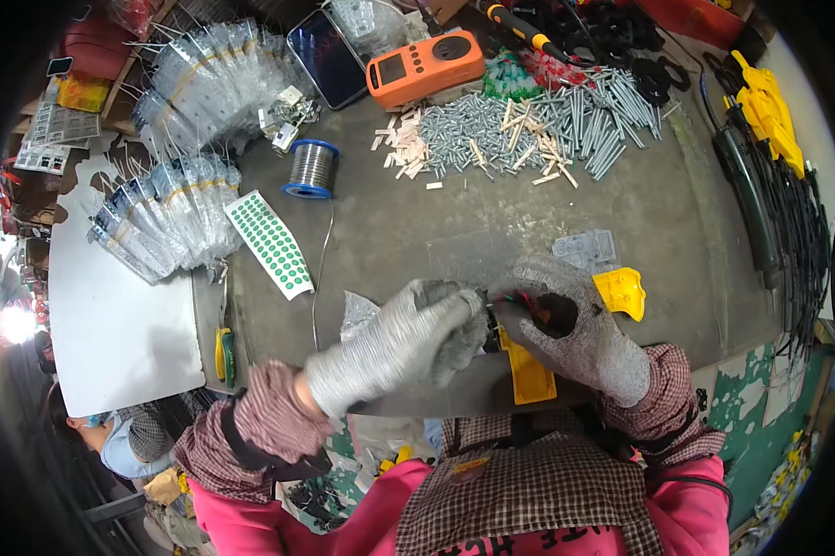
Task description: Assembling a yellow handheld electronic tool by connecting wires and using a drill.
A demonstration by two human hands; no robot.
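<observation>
Both hands wear grey gloves and meet near the table's front edge. My right hand (580, 338) is closed around a yellow plastic casing (529, 372) with a dark part at its upper end. Thin red and green wires (519, 298) show at its fingers. My left hand (390, 338) has its fingers pinched together beside these wires; what they grip is hidden. A second yellow plastic shell (621, 292) lies right of my right hand, below a clear plastic piece (584, 248). Some clear plastic film (357, 313) shows behind my left hand.
Screws (473, 130) are heaped at the back, beside an orange meter (427, 67) and a phone (328, 60). Left are a solder spool (311, 170), a green-dotted sticker sheet (269, 243), bagged parts (172, 213) and green-yellow pliers (225, 355). Black cables (802, 250) hang right. A person (130, 440) sits at lower left.
</observation>
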